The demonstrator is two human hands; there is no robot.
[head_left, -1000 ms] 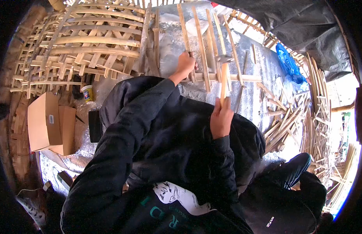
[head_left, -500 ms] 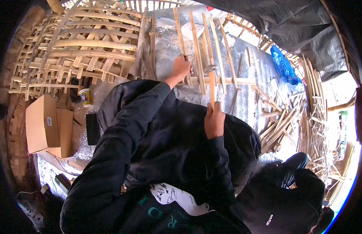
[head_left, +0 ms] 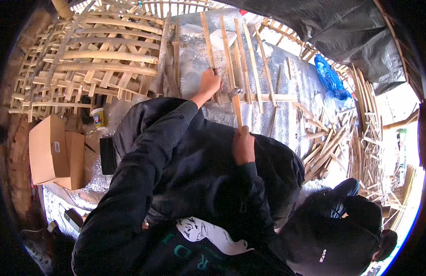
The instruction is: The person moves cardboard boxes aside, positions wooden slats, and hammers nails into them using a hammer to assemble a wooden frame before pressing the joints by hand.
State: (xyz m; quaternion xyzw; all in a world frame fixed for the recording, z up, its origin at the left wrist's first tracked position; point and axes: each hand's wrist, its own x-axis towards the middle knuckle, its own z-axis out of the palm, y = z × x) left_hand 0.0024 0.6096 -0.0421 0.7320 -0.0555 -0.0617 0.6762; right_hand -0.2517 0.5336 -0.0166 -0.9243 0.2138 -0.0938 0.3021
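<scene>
My right hand [head_left: 244,146] is wrapped round the wooden handle of a hammer [head_left: 238,108]. The hammer's metal head lies over the crosspiece [head_left: 282,98], at the lower end of a long bamboo slat [head_left: 228,55]. Closed at the upper left of the hammer is my left hand [head_left: 210,83], beside the leftmost slat [head_left: 207,40]; what its fingers hold is too small to name. Several slats run away from me across the crosspiece.
Woven bamboo panels [head_left: 107,53] stand at the upper left, with a cardboard box [head_left: 50,149] and a small tub [head_left: 98,117] below. Split bamboo [head_left: 328,145] and a blue plastic bag [head_left: 330,78] lie right. Another person [head_left: 328,234] sits at the lower right.
My right hand and the hammer have moved left, and the hammer head has come down to the slats near my left hand. The whole view has shifted slightly.
</scene>
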